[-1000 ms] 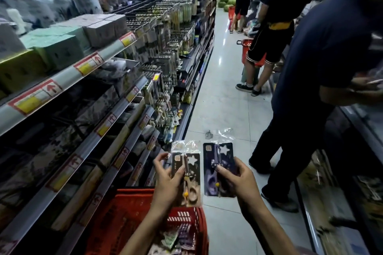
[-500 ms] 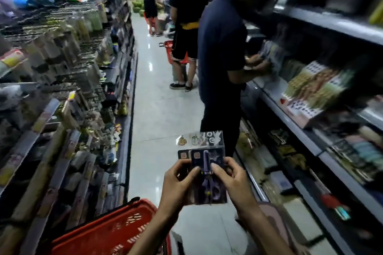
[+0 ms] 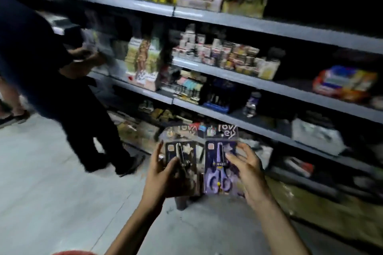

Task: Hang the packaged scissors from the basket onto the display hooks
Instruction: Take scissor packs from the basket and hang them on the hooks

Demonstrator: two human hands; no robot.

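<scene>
Purple scissors pack [image 3: 220,168] under right fingers [image 3: 234,160], dark pack [image 3: 182,167] under left thumb [image 3: 173,164]

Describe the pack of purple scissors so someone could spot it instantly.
Start at the grey metal shelving, then drop to the person's two hands in front of it. The right hand holds the flat dark card pack of purple-handled scissors. Its neighbour in the left hand carries dark scissors instead.

Left pack [image 3: 182,168] was dark navy with black scissors and a pale star; right pack [image 3: 220,168] had lilac-handled ones. Grey shelves [image 3: 269,87] above, red basket [image 3: 72,253] rim below-left.
</scene>
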